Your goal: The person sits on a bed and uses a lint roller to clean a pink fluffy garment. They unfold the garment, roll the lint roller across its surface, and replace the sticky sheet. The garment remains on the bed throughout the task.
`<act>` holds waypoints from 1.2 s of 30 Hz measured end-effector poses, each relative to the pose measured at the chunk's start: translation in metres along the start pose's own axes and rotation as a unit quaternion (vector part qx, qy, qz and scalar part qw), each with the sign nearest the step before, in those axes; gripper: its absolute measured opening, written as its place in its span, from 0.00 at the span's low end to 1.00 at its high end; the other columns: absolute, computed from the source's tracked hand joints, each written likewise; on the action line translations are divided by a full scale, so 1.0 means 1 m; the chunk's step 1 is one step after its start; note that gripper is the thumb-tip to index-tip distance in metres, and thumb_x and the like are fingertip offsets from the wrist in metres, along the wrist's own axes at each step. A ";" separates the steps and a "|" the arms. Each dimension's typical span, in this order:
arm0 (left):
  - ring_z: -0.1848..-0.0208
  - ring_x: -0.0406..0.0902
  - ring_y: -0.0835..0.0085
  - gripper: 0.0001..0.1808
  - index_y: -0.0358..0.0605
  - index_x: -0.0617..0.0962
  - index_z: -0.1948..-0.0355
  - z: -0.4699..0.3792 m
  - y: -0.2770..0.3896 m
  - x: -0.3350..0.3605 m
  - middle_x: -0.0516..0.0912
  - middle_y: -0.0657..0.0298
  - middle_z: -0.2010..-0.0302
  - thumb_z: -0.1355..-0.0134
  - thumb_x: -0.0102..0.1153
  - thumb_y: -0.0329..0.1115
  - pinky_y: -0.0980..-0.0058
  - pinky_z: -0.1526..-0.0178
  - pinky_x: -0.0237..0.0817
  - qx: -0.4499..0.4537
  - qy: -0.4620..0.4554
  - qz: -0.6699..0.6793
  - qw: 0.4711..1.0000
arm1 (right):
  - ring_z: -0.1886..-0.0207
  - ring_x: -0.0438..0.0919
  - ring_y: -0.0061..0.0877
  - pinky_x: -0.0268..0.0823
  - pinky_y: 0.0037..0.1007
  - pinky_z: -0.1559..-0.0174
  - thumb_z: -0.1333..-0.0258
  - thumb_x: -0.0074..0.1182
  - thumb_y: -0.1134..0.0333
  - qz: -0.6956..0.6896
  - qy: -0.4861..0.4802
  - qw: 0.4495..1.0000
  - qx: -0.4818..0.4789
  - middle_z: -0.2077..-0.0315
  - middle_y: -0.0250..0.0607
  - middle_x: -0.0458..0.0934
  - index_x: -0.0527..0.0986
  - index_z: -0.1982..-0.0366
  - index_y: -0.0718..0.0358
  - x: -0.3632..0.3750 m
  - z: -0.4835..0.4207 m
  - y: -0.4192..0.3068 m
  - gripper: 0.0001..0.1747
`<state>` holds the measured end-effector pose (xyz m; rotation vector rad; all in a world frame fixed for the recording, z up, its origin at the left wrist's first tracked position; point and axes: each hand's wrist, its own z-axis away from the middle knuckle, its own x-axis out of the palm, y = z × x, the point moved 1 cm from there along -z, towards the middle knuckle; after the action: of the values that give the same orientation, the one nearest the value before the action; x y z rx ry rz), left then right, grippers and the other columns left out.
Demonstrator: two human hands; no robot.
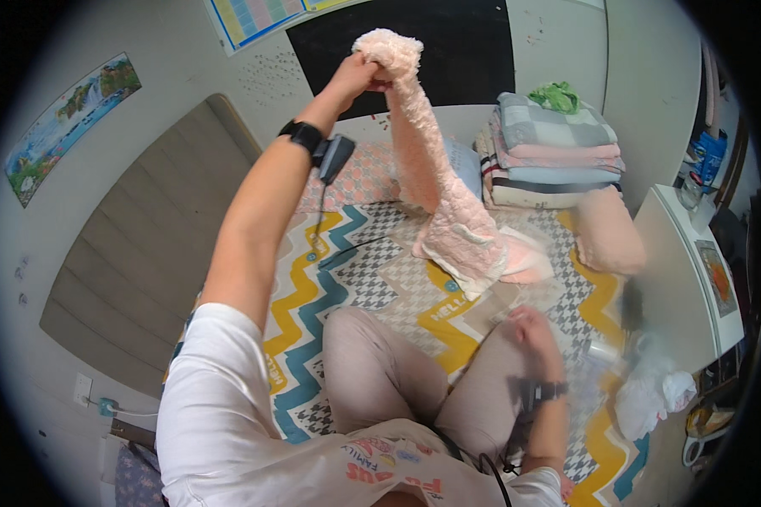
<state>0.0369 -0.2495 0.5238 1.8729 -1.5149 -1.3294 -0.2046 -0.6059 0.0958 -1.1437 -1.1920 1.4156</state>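
My left hand point(363, 77) is raised in front of me and grips a pale pink fleecy garment point(418, 142) near its upper end. From that grip the cloth hangs in a long strip, and its lower part spreads onto the patterned bedsheet point(304, 317). A white-edged opening shows on the quilted lower part. Beside my right knee, my right hand point(530, 329) is blurred, apart from the garment. Whether its fingers are apart or closed is unclear. Both wrists wear black straps, and a dark device sits on the left one.
Folded bedding point(555, 158) is stacked at the bed's far right, topped by a green cloth point(556, 97). A rolled pink bundle point(609, 231) lies before it. At right stand a white cabinet point(672, 279) and white plastic bags point(647, 399). A black cable point(355, 249) crosses the sheet.
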 end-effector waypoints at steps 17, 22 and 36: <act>0.65 0.81 0.79 0.12 0.39 0.79 0.55 0.358 -0.115 -0.022 0.84 0.66 0.65 0.36 0.56 0.33 0.75 0.62 0.74 -0.338 -0.326 0.065 0.880 | 0.65 0.77 0.26 0.71 0.32 0.61 0.50 0.67 0.48 0.338 -0.166 0.925 0.053 0.58 0.42 0.80 0.69 0.42 0.69 0.045 -0.059 0.023 0.42; 0.61 0.79 0.79 0.20 0.40 0.77 0.49 0.339 -0.213 0.004 0.83 0.65 0.65 0.35 0.57 0.43 0.77 0.58 0.71 -0.287 -0.460 -0.021 0.840 | 0.68 0.76 0.21 0.69 0.24 0.65 0.52 0.68 0.50 0.317 -0.110 0.900 0.277 0.57 0.38 0.79 0.59 0.34 0.66 0.053 -0.154 0.056 0.50; 0.25 0.51 0.49 0.64 0.36 0.39 0.26 0.164 -0.489 0.156 0.49 0.39 0.26 0.44 0.62 0.63 0.58 0.29 0.50 -0.403 -0.120 -0.014 0.907 | 0.44 0.73 0.48 0.65 0.44 0.43 0.46 0.63 0.50 0.351 0.418 0.835 -0.067 0.47 0.59 0.74 0.71 0.41 0.66 -0.062 -0.246 0.095 0.37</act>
<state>0.1570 -0.1820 0.0028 1.2261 -0.8024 -1.8706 0.0389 -0.6448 -0.0164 -2.1462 -0.2236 1.0769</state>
